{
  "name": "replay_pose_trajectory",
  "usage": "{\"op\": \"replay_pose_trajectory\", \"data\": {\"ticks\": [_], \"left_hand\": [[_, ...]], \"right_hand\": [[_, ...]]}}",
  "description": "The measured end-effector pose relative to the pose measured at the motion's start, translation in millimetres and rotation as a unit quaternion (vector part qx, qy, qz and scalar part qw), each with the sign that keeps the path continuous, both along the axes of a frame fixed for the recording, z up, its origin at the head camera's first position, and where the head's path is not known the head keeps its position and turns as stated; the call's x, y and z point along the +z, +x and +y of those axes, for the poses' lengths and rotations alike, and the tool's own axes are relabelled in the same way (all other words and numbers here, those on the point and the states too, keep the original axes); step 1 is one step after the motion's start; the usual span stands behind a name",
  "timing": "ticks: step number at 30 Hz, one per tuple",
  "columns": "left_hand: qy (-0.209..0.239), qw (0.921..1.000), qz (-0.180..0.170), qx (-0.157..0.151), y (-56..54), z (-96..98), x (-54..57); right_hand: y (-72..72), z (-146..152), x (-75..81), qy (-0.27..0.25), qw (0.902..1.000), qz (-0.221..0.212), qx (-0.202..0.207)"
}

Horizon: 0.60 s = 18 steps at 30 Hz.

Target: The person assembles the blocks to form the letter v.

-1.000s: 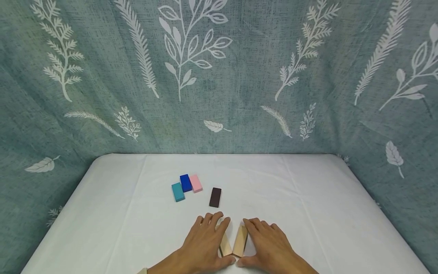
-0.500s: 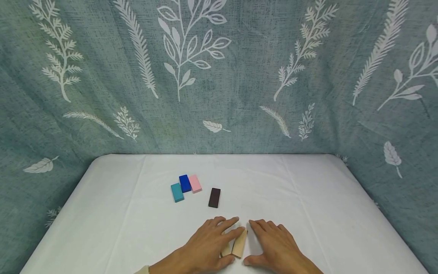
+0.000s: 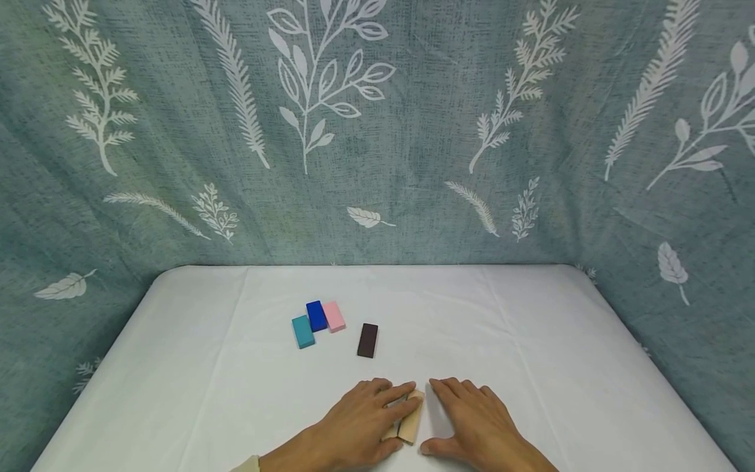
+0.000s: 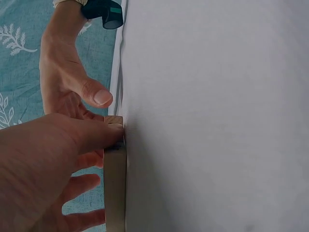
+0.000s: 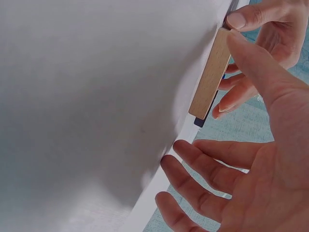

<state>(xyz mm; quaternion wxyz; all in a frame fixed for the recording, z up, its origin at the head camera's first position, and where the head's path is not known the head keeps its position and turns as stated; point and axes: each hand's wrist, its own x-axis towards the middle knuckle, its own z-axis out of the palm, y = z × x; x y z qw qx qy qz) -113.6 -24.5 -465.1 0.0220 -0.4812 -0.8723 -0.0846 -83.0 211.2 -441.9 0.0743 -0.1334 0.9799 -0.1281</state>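
Note:
Two plain wooden blocks lie near the front of the table, their near ends together. My left hand (image 3: 361,421) reaches over the left wooden block (image 3: 390,432), covering most of it, and its fingers extend onto the right wooden block (image 3: 410,427). Its thumb is at the near ends; in the left wrist view the thumb presses against a block end (image 4: 115,183). To the right, my right hand (image 3: 472,423) is spread with a small gap from the right block. The right wrist view shows its fingers apart, holding nothing, beside the wooden block (image 5: 210,75).
Beyond the hands lies a dark brown block (image 3: 367,341). Farther left, a teal block (image 3: 303,332), a blue block (image 3: 316,316) and a pink block (image 3: 333,316) sit close together. The white-covered table (image 3: 531,328) ends at a leaf-patterned green curtain (image 3: 413,131).
The left hand's fingers have swung right, from around the left wooden block across to the right one. My right hand has let go of the right block and shifted slightly right.

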Motion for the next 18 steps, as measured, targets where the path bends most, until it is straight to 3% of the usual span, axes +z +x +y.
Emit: {"op": "replay_pose_trajectory", "data": {"ticks": [11,18], "left_hand": [[-0.009,0.9999,0.002,-0.005,-1.1,0.5,1.1],[-0.013,0.9998,-0.009,-0.008,-1.9,0.9,1.4]], "right_hand": [[0.1,-1.4,-0.8,0.0,0.9998,0.021,0.004],[-0.1,-1.7,0.1,0.0,1.0,0.008,0.0]]}}
